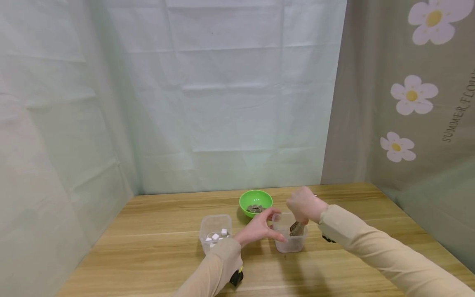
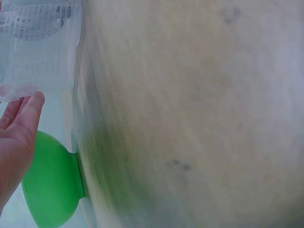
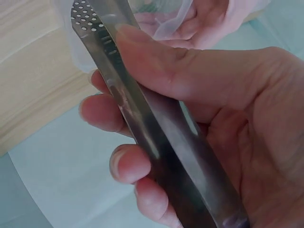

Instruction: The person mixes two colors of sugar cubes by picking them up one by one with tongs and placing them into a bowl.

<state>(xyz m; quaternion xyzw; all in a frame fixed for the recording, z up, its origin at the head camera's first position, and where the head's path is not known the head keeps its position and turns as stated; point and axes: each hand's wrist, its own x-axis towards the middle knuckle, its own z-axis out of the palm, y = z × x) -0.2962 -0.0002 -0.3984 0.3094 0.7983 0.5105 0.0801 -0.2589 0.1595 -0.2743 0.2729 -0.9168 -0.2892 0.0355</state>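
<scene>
In the head view, my left hand (image 1: 259,228) holds a clear plastic container (image 1: 290,246) from its left side, thumb near its front and fingers behind. The left wrist view shows the fingertips of that hand (image 2: 21,135) against the wall of the container (image 2: 42,61). My right hand (image 1: 305,204) grips metal tongs (image 1: 297,229), whose perforated end reaches down into this container. Seen from the right wrist, thumb and fingers wrap the tongs' arms (image 3: 156,137). Whether anything lies between the tongs' ends is hidden.
A green bowl (image 1: 244,203) with grey-brown pieces (image 1: 255,208) stands behind the left hand. Left of it, another clear container (image 1: 208,222) holds several white cubes (image 1: 215,236), partly covered by the left sleeve. Pale curtains (image 1: 230,103) hang behind the wooden table (image 1: 148,239).
</scene>
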